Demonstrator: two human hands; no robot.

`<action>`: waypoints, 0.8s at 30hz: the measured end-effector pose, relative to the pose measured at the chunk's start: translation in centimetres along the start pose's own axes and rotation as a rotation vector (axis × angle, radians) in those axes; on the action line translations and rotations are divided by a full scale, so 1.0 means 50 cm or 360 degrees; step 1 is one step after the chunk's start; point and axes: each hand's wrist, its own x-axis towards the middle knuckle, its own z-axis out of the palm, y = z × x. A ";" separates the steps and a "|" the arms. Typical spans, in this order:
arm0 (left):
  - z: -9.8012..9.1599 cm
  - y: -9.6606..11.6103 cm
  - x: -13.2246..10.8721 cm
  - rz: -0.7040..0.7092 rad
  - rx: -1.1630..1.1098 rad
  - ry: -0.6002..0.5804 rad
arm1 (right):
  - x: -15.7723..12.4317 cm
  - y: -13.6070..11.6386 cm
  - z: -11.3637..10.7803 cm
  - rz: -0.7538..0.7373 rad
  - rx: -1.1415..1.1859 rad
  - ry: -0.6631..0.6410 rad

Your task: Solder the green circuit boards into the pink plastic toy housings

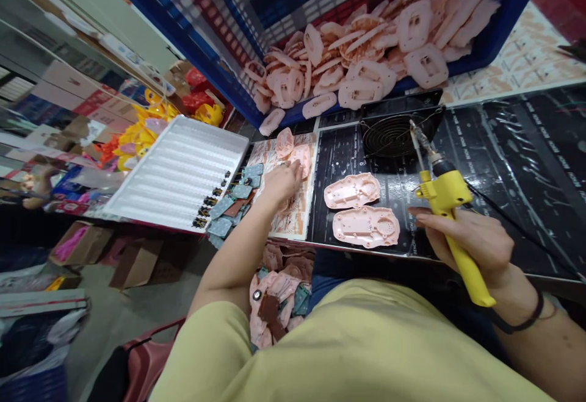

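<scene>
My left hand [281, 183] is bunched on a pink plastic piece [301, 161] that lies on a printed paper sheet [288, 222], with a second pink piece [284, 143] just beyond it. My right hand [471, 246] grips the yellow handle of a soldering iron [443, 197], its metal tip pointing up and away from me. Two pink moulded plastic shells [352, 190] [366, 227] lie on the black work mat [517, 164] to the left of the iron, apart from its tip. More pink and teal pieces [274, 298] rest on my lap.
A blue crate [201, 42] heaped with pink pieces stands beyond the mat. A wire-guarded fan [392, 135] sits at the mat's far edge. To the left are a white ribbed tray [176, 173], teal tags [233, 201], yellow and red plastic items [146, 127], and floor cardboard boxes [137, 262].
</scene>
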 end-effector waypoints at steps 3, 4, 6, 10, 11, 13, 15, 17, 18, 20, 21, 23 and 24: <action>-0.014 0.021 0.004 0.0054 -0.0003 -0.0008 | -0.002 0.000 0.000 -0.0001 0.0045 -0.0004; -0.017 0.028 0.005 0.0104 -0.0068 0.0017 | -0.003 0.000 -0.001 0.0004 0.0047 -0.0005; -0.018 0.035 0.010 0.0268 -0.0283 0.0094 | -0.003 0.000 -0.002 0.0020 0.0025 -0.0007; 0.011 0.024 0.039 0.0501 -0.0451 0.0336 | 0.002 0.000 -0.004 0.0011 0.0062 -0.0006; 0.022 0.021 0.045 0.0502 -0.0418 0.0329 | 0.003 0.001 -0.005 -0.0012 0.0077 -0.0003; 0.040 0.017 0.049 0.0502 -0.0417 0.0196 | 0.006 0.001 -0.006 -0.0047 0.0081 -0.0001; 0.048 0.019 0.044 0.0580 -0.0523 0.0047 | 0.007 0.001 -0.007 -0.0044 0.0053 -0.0006; 0.045 0.022 0.038 0.0726 -0.0638 -0.0023 | 0.008 0.000 -0.008 -0.0034 0.0032 -0.0009; 0.040 0.022 0.037 0.0782 -0.0677 -0.0032 | 0.009 0.000 -0.007 -0.0038 0.0031 -0.0012; 0.028 0.015 0.047 0.0758 -0.0700 0.0005 | 0.010 0.000 -0.006 -0.0051 0.0050 -0.0018; 0.022 0.006 0.057 0.0671 -0.0672 0.0054 | 0.010 -0.001 -0.006 -0.0052 0.0053 -0.0022; 0.014 -0.022 0.084 0.0408 -0.0518 0.0187 | 0.011 -0.002 -0.005 -0.0046 0.0039 -0.0023; 0.013 -0.039 0.099 0.0267 -0.0401 0.0225 | 0.012 -0.002 -0.005 -0.0039 0.0026 -0.0014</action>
